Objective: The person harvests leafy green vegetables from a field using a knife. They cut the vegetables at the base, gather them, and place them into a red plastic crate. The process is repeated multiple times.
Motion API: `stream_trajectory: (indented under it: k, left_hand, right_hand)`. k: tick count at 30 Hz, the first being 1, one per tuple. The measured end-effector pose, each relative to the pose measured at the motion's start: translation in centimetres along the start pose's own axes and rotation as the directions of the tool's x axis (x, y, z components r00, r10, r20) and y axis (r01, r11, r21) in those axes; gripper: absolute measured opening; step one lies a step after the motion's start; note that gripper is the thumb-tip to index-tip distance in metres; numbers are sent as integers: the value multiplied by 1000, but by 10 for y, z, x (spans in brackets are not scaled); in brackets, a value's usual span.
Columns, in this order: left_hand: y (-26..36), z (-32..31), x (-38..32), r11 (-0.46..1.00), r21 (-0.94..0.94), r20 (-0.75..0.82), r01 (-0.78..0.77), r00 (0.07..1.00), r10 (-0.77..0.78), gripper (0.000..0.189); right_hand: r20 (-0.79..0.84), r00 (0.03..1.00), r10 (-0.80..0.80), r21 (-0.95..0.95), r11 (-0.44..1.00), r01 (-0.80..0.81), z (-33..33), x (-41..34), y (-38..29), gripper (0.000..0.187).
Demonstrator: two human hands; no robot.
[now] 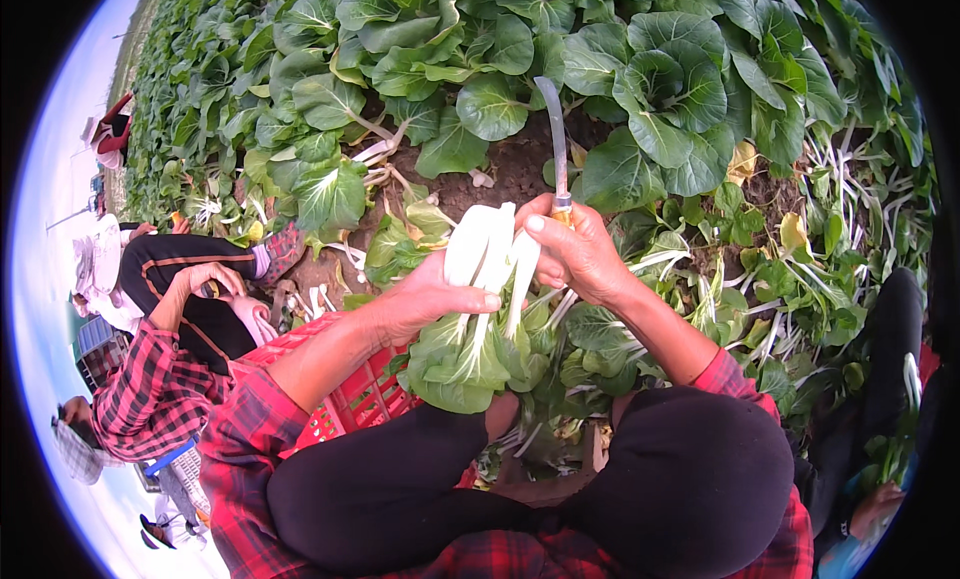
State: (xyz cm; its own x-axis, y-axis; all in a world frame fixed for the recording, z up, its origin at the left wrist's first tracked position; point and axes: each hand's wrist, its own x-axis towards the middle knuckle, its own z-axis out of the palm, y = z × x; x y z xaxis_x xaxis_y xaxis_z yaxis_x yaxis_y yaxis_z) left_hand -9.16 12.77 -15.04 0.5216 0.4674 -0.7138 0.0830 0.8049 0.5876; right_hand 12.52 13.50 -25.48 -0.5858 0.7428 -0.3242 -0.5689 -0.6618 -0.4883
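My left hand is closed around a head of bok choy, its white stalk base up and its green leaves hanging down over my lap. Held upright in my right hand is a harvesting knife with a curved, narrow blade and an orange-brown handle, mostly covered by the fingers. The thumb and fingers of that same hand also pinch a loose white stalk at the right side of the head. The blade points away from me, above the soil.
Growing bok choy fills the far side. Cut leaves and stalks litter the ground at right. A red plastic crate stands by my left forearm. A co-worker in a plaid shirt sits at left; another person's hand shows at lower right.
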Motion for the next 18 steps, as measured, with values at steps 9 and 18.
stream_trajectory:
  k: [9, 18]
  left_hand:
    - [8, -86, -23, 939, 324, -480, 114, 875, 59, 33]
    - [103, -140, -171, 762, 592, -766, -262, 110, 633, 37]
  right_hand:
    - [-143, 983, 117, -656, 732, -183, -8, 52, 30, 37]
    - [351, 931, -94, -934, -97, 343, 5, 206, 27, 30]
